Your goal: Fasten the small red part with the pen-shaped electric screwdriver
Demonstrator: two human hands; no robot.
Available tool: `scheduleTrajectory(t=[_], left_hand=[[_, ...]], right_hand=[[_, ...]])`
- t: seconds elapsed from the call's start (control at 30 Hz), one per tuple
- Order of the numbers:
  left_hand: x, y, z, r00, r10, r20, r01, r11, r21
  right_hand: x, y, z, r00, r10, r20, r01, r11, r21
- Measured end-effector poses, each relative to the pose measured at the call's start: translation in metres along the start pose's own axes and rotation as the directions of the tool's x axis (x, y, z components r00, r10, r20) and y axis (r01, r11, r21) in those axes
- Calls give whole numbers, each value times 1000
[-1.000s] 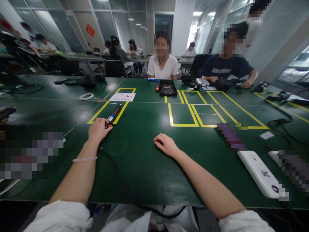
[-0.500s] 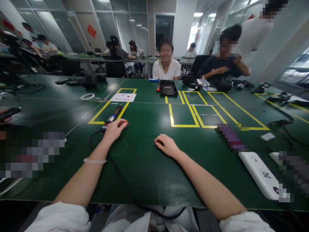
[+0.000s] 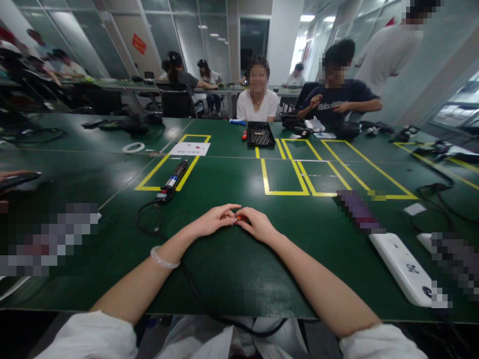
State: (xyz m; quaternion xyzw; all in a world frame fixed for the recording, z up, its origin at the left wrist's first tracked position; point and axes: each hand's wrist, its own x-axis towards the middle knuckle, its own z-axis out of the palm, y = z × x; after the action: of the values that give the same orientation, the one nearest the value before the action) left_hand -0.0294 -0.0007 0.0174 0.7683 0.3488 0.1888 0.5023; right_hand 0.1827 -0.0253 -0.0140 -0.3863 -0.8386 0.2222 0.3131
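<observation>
Over the middle of the green table, my left hand (image 3: 215, 220) and my right hand (image 3: 260, 224) meet fingertip to fingertip. Between them shows a small orange-red piece (image 3: 241, 218), pinched by the fingers of both hands and partly covered by them; its exact kind is too small to make out. A pale bracelet circles my left wrist. To the left of my left hand lies an electric screwdriver (image 3: 174, 178) with a dark body and a black cable, touched by neither hand.
A black tray (image 3: 261, 135) with small parts stands at the far side, beside a red object (image 3: 244, 135). A printed sheet (image 3: 190, 148) lies on yellow tape outlines. A white power bank (image 3: 404, 269) is at right. The black cable (image 3: 194, 289) crosses the near edge. People sit opposite.
My left hand has moved right and nearer, away from the screwdriver, carrying the orange-red piece to my right hand. My right hand has stayed almost in place and now pinches the piece too.
</observation>
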Motion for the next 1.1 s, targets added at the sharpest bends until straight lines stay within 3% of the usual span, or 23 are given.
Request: scheduleTrajectory(t=[0.17,0.27,0.43,0.57,0.73,0.83,0.93,1.0,1.07,1.1], left_hand=[[0,1,-1,994,1,-113,7,997,75],[-1,7,0,978,118,-173,-77,970,230],[-4,18,7,953,253,-164,-154,876,457],[-4,19,9,954,247,-168,-140,868,477],[-3,18,8,962,196,-188,-94,890,447],[-3,19,6,968,185,-171,-95,897,432],[-3,16,-8,966,186,-181,-83,883,462],[-6,8,-28,940,194,-281,-7,835,550],[-13,-7,-54,869,216,-445,153,739,656],[-18,-17,-68,812,222,-540,263,685,679]], right_hand=[[2,5,1,988,151,-29,-142,971,194],[3,5,0,979,202,-36,-186,945,269],[4,2,-4,971,237,-8,-224,930,291],[3,3,-4,976,216,13,-210,929,306],[2,4,-1,976,219,-18,-188,873,451],[2,1,-3,983,183,-33,-152,892,426],[2,-1,-5,983,177,-58,-139,904,404],[2,-1,-6,982,181,-55,-144,904,402],[2,0,-5,982,184,-44,-152,905,397],[2,0,-5,982,183,-38,-154,907,392]])
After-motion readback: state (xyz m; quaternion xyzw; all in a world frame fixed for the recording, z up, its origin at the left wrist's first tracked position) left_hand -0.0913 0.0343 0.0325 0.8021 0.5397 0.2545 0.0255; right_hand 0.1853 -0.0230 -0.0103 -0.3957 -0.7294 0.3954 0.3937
